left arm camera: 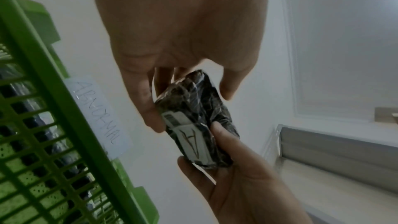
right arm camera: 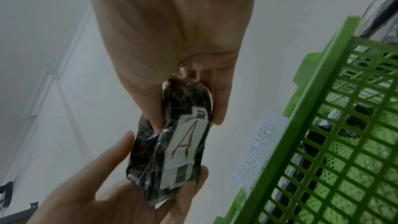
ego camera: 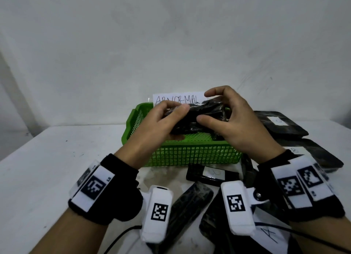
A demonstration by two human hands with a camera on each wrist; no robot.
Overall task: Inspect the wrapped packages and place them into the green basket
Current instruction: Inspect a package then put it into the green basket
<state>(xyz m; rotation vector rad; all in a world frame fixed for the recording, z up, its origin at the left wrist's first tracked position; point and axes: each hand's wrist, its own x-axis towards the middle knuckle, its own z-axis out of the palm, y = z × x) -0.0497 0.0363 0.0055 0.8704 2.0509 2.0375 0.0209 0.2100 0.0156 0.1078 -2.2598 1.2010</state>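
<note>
I hold a black wrapped package [ego camera: 201, 112] with both hands above the green mesh basket [ego camera: 190, 156]. My left hand [ego camera: 176, 117] grips its left end and my right hand [ego camera: 207, 105] pinches its right end. In the left wrist view the package [left arm camera: 193, 108] carries a white label marked "A" [left arm camera: 194, 144] between my left hand [left arm camera: 189, 106] and my right hand [left arm camera: 215, 144]. The right wrist view shows the same package [right arm camera: 148, 151], gripped by my right hand [right arm camera: 187, 118] and my left hand [right arm camera: 165, 156], beside the basket [right arm camera: 323, 108].
A paper sign reading "ABNORMAL" [ego camera: 178, 99] is fixed to the basket's far rim [left arm camera: 64, 125]. Dark packages lie inside the basket [ego camera: 215, 137]. More black packages lie on the white table at the right [ego camera: 281, 124] and in front of the basket [ego camera: 209, 175].
</note>
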